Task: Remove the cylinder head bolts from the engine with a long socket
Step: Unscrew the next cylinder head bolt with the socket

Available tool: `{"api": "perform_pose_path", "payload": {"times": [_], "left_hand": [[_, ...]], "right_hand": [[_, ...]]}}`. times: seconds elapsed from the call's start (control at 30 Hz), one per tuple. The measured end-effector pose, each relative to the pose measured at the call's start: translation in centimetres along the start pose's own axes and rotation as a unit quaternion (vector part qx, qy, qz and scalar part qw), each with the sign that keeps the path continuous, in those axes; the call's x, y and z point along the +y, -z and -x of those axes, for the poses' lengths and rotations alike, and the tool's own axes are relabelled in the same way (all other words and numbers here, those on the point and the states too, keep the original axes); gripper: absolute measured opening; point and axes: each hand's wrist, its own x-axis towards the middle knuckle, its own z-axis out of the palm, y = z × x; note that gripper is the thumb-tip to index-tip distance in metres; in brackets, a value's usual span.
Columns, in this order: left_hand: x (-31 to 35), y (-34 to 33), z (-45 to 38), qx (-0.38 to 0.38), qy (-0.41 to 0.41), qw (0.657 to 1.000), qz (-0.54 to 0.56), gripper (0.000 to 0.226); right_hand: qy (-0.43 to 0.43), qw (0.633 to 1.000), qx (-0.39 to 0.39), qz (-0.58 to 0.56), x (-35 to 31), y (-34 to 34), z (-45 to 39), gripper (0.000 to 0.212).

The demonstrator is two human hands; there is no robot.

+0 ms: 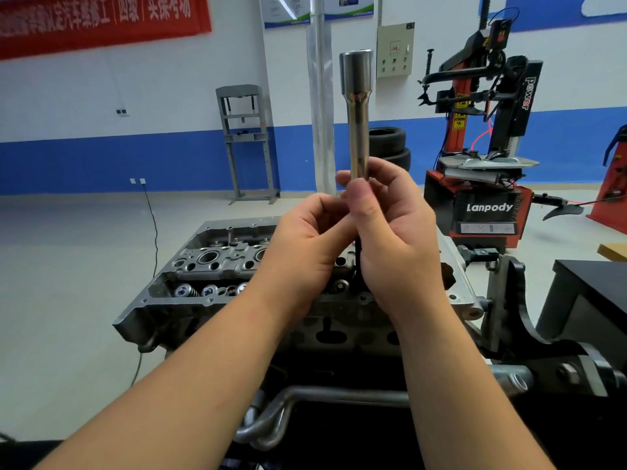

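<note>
Socket (pixel 357 110) upright (above engine (pixel 203 266))

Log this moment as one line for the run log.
stage: socket raised | right hand: grips long socket upright | left hand: at its lower end | engine: below

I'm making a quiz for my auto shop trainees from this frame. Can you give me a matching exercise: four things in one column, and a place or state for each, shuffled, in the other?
Things:
1. long socket
2. cylinder head
3. stacked tyres
4. tyre changer

Places or states:
A. on the floor by the blue wall band, behind the socket
B. held upright, wide end up, by both hands
C. right of the hands, red and black
D. below the hands, valve springs exposed

Pairs: 1-B, 2-D, 3-A, 4-C
</note>
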Motion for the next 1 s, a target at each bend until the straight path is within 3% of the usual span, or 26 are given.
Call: {"api": "perform_pose_path", "payload": {"times": [0.1, 0.23, 0.43, 0.53, 0.73, 0.9, 1.0], "left_hand": [[-0.05, 0.01, -0.01, 0.007, 0.002, 1.000, -0.003, 0.045], [0.04, 0.27, -0.04, -0.042, 0.020, 0.998, 0.039, 0.033], [0.29, 0.25, -0.05, -0.076, 0.043, 0.993, 0.084, 0.040], [0.30, 0.05, -0.05, -0.061, 0.031, 0.996, 0.063, 0.039], [-0.37, -0.16, -0.26, 0.045, 0.000, 0.999, -0.013, 0.033], [-0.24, 0.32, -0.30, -0.055, 0.022, 0.998, -0.006, 0.024], [-0.07, 0.48, -0.22, -0.084, 0.037, 0.994, 0.054, 0.033]], "right_hand": [[0.011, 1.000, 0.006, 0.015, 0.02, 0.07, 0.02, 0.013], [0.008, 0.999, 0.039, 0.011, 0.33, 0.33, 0.03, 0.014], [-0.015, 1.000, 0.001, -0.006, 0.39, 0.31, -0.03, 0.021], [-0.010, 1.000, 0.000, -0.007, 0.20, 0.05, 0.01, 0.017], [-0.007, 0.999, -0.023, 0.034, -0.09, -0.01, -0.01, 0.016], [-0.011, 0.999, 0.010, 0.035, 0.17, 0.26, -0.12, 0.009], [-0.028, 0.999, 0.020, -0.005, 0.28, 0.39, -0.11, 0.017]]}}
